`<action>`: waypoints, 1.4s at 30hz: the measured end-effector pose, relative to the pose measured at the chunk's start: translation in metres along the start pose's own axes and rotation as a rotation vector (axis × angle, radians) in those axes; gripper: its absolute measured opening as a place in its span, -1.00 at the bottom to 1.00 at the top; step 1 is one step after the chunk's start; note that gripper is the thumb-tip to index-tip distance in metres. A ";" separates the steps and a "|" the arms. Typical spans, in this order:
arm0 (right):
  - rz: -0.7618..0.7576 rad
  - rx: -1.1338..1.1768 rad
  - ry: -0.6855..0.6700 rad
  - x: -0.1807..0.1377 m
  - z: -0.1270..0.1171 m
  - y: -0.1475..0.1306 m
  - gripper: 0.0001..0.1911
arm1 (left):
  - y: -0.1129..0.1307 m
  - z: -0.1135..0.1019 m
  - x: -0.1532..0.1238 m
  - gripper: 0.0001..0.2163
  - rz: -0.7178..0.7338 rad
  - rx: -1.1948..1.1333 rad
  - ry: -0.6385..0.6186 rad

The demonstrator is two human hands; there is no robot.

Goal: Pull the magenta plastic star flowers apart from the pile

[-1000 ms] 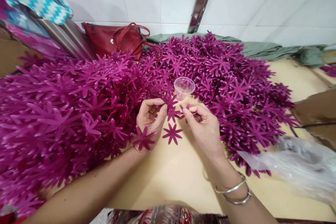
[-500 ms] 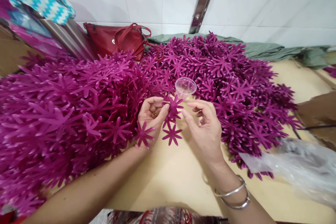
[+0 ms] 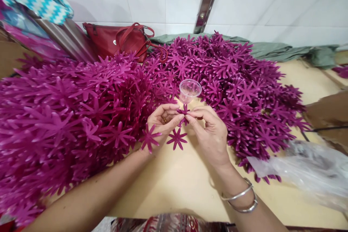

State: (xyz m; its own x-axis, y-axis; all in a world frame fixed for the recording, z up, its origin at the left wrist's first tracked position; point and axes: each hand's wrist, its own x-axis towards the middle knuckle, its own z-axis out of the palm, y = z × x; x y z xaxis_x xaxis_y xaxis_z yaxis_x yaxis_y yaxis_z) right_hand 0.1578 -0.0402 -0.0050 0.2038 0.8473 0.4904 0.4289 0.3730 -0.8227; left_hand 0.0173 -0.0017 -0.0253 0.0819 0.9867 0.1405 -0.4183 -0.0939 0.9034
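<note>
Between my two hands is a magenta artificial flower (image 3: 184, 111) with narrow petals. My left hand (image 3: 165, 117) pinches it from the left, thumb against fingers. From the right, my right hand (image 3: 208, 127) grips its petals between thumb and fingertips. Just below, a flat star-shaped flower piece (image 3: 177, 138) lies on the tan table (image 3: 174, 181). Another flower piece (image 3: 150, 137) appears against my left wrist. A small clear plastic cup (image 3: 190, 90) stands right beyond my fingertips; its contents are hard to make out.
Large heaps of magenta flower pieces (image 3: 62, 127) rise on the left and the right (image 3: 244, 94). Behind them sit a red handbag (image 3: 116, 40) and a green cloth (image 3: 272, 49) along the wall. A clear plastic bag (image 3: 307, 170) and torn cardboard (image 3: 328, 119) are at the right.
My right hand has moved left and closed on the flower, which it was apart from before. The flower is now turned and partly covered by my fingers.
</note>
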 end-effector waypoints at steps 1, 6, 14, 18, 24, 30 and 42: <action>0.000 0.012 -0.003 0.000 0.000 0.000 -0.91 | 0.000 0.000 0.000 -0.71 -0.001 0.016 -0.005; 0.126 0.117 -0.048 0.001 0.001 0.002 -0.91 | 0.002 -0.002 0.001 -0.75 -0.022 0.040 0.000; 0.512 0.616 0.009 0.005 0.004 0.018 -0.83 | -0.007 -0.008 0.008 -0.76 -0.044 -0.041 0.137; 0.618 0.756 -0.020 0.007 0.000 0.019 -0.81 | -0.010 -0.009 0.011 -0.75 -0.030 -0.044 0.166; 0.738 0.866 -0.056 0.010 0.002 0.011 -0.50 | -0.006 -0.005 0.010 -0.70 -0.040 -0.054 0.165; 0.563 0.602 -0.063 0.001 0.012 0.009 -0.48 | -0.003 -0.004 0.007 -0.72 -0.047 -0.007 0.118; 0.149 -0.006 -0.210 0.004 -0.010 0.021 -0.88 | -0.009 -0.012 0.012 -0.81 0.074 0.059 0.271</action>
State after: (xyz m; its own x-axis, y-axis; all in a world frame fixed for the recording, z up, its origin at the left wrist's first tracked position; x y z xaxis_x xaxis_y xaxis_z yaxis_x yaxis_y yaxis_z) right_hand 0.1764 -0.0329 -0.0175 0.0786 0.9529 0.2929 0.4130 0.2363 -0.8795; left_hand 0.0110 0.0128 -0.0370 -0.1947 0.9756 0.1011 -0.3605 -0.1670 0.9177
